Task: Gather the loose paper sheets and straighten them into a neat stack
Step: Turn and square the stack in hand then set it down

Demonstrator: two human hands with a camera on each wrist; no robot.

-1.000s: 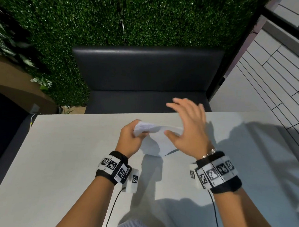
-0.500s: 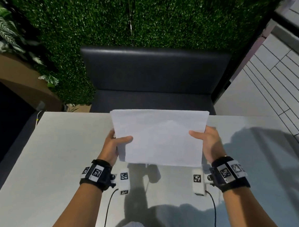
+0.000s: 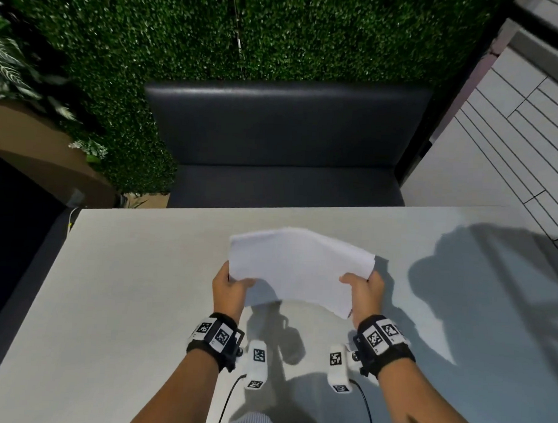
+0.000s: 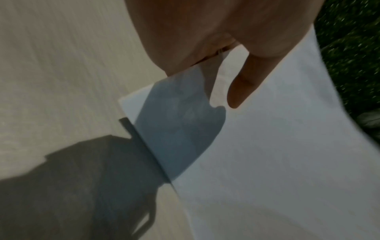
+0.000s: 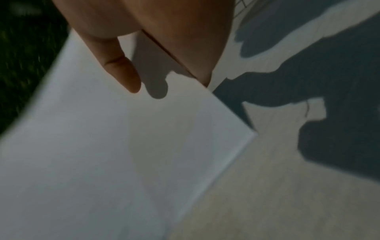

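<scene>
A bundle of white paper sheets (image 3: pixel 297 269) hangs in the air above the pale table (image 3: pixel 124 284), bowed upward in the middle. My left hand (image 3: pixel 231 287) pinches its left edge, thumb on top. My right hand (image 3: pixel 362 290) pinches the right edge the same way. The left wrist view shows the left thumb (image 4: pixel 244 84) lying on the paper sheets (image 4: pixel 277 162) near their lower corner. In the right wrist view the right thumb (image 5: pixel 121 69) presses on the paper sheets (image 5: pixel 113 154). The fingers under the sheets are hidden.
A dark bench seat (image 3: pixel 286 167) stands beyond the table's far edge, with a green hedge wall (image 3: pixel 247 31) behind it. Tiled floor (image 3: pixel 513 151) lies to the right. Dark shadows of my arms and the paper fall on the table.
A second ago the sheets were crumpled between my hands. Then both hands held them up flat and upright. Now the sheets are lower, tilted away and bowed.
</scene>
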